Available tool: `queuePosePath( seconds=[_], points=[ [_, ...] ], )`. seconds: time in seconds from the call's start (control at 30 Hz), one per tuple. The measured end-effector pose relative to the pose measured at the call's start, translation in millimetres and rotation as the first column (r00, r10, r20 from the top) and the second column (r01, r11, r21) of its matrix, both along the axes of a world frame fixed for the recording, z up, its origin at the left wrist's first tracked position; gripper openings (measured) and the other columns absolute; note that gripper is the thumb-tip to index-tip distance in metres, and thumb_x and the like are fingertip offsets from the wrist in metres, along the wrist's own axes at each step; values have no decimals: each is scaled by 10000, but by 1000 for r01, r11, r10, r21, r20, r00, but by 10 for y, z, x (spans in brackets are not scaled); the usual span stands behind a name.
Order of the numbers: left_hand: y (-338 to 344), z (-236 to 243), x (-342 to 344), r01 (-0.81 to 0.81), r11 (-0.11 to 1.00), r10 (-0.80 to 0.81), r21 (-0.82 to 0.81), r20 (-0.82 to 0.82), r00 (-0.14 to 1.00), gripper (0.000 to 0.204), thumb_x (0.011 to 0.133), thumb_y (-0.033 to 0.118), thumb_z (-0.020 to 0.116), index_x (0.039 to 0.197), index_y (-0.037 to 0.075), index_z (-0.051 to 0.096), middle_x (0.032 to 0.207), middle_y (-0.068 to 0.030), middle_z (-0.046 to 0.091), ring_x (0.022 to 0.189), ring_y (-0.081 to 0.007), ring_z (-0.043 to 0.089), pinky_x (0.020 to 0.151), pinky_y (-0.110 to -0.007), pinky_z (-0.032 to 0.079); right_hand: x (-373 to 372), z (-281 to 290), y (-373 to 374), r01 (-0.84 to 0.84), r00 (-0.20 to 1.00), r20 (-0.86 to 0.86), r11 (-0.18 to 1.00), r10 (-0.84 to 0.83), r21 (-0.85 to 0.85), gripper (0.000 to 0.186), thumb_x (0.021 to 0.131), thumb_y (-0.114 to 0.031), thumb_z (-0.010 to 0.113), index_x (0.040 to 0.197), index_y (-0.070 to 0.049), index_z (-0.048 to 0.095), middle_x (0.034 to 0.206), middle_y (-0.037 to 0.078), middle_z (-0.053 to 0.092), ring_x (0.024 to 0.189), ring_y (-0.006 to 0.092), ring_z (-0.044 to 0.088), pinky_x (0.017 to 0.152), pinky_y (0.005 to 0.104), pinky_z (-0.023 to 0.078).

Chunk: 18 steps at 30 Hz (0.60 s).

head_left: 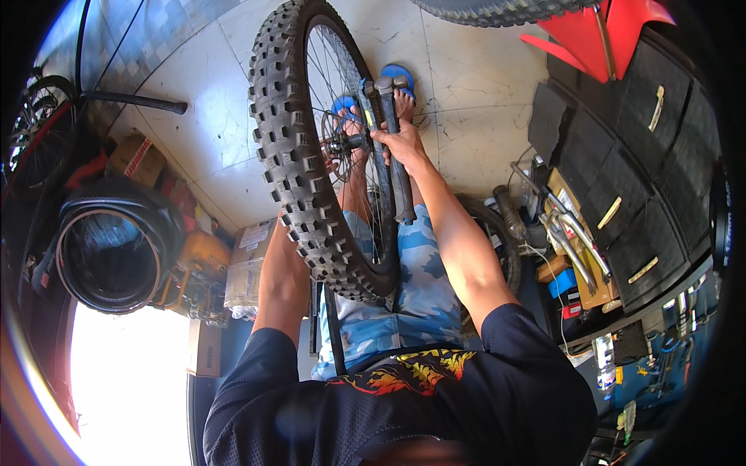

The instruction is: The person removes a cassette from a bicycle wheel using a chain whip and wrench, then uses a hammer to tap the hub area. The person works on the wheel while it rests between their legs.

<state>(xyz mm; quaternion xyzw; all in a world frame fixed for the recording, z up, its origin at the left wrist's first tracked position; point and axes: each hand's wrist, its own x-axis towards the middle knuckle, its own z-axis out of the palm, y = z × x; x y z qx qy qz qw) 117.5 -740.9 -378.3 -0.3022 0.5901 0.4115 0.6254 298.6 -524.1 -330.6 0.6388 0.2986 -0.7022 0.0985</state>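
Upright, knobby wheel point(311, 147) braced between knees; right hand point(402, 142) fingers wrapped around hammer point(392, 147) near hub; left hand's fingers hidden behind tyre, grip untellable.

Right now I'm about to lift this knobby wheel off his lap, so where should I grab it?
Take the wheel by its tyre at the top, coming from the left. It stands upright on edge, that side is free, and his right hand holds a hammer at the hub.
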Motion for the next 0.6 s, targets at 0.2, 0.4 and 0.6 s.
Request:
queuePosePath(
  seconds=[0.2,0.4,0.6],
  points=[
    [-33,-56,16,-2,1000,1,6,21,1000,301,1014,246,557,1222,44,640,1125,-83,695,1004,-186,665,879,-361,562,-80,-113,-21,-105,994,36,994,106,-17,309,844,-44,768,1081,-40,570,794,72,650,500,145,572,419,322,486],
    [-6,-96,31,2,1000,-3,15,38,999,298,1009,224,571,1229,36,643,1126,-85,695,1010,-181,665,889,-356,562,-102,-149,-24,-160,987,23,987,160,-29,307,840,-5,749,1084,-35,565,773,75,634,502,153,569,429,333,494],
    [-62,-165,17,52,998,-54,46,38,998,297,1003,202,585,1236,27,646,1127,-87,696,1015,-175,664,898,-350,562,-83,-248,-88,-207,976,68,978,206,7,294,837,15,732,1072,-22,560,754,74,614,510,163,571,421,343,486]
  ],
)
